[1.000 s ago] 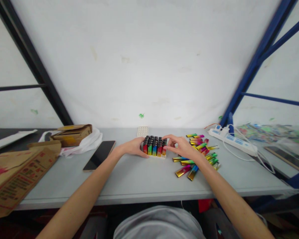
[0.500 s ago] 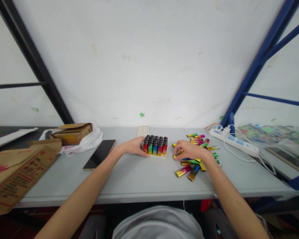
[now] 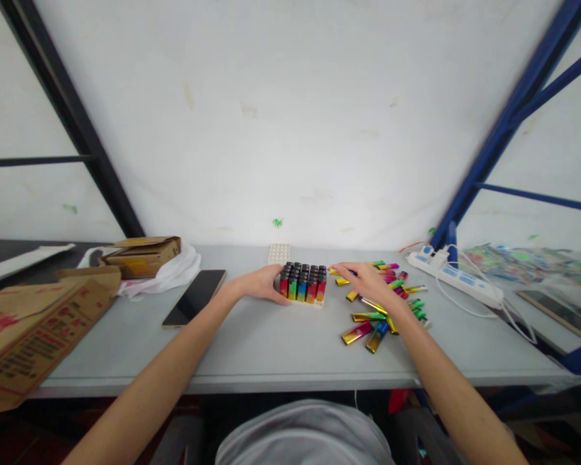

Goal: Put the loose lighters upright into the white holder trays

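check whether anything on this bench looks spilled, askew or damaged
The loose shiny pieces near the right hand stand out: they lie scattered at odd angles, some overlapping, while the black-topped pieces by the left hand stand in neat rows. No spill or clear damage shows.

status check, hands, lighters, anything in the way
Left hand against left side of upright lighters. Right hand just right of them, grip unclear. Nearest clutter: loose lighters around right hand.
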A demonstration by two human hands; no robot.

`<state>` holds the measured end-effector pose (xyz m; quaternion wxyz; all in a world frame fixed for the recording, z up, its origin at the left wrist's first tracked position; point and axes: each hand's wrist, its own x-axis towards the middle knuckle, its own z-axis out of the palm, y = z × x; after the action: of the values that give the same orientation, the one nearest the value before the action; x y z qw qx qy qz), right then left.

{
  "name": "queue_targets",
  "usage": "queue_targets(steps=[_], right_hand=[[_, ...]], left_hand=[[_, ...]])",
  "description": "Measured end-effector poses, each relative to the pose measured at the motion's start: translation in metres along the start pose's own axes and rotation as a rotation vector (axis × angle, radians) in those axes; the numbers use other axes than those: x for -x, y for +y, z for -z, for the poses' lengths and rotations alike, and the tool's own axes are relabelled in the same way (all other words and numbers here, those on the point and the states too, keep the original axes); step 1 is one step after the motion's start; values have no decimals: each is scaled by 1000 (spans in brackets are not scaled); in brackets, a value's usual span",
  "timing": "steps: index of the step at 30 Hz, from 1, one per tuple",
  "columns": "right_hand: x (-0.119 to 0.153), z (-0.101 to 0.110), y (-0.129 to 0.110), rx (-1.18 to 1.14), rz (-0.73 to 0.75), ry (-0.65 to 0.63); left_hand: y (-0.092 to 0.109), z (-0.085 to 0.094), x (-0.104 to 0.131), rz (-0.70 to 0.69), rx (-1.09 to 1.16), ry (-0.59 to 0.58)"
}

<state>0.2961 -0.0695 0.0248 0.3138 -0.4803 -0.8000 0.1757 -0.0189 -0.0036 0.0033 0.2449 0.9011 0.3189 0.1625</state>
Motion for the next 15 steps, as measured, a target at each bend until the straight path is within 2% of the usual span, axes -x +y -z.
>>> queue_targets(steps=[5,10,15], right_hand=[[-2,-2,9,-158,-129,65],[-6,0,12,-271,-107,212],[-7,-4,16,-310,-178,213]], left_hand=[[0,0,0,3,-5,-5],[-1,0,0,19,5,1],[-1,0,-1,16,4,-12]])
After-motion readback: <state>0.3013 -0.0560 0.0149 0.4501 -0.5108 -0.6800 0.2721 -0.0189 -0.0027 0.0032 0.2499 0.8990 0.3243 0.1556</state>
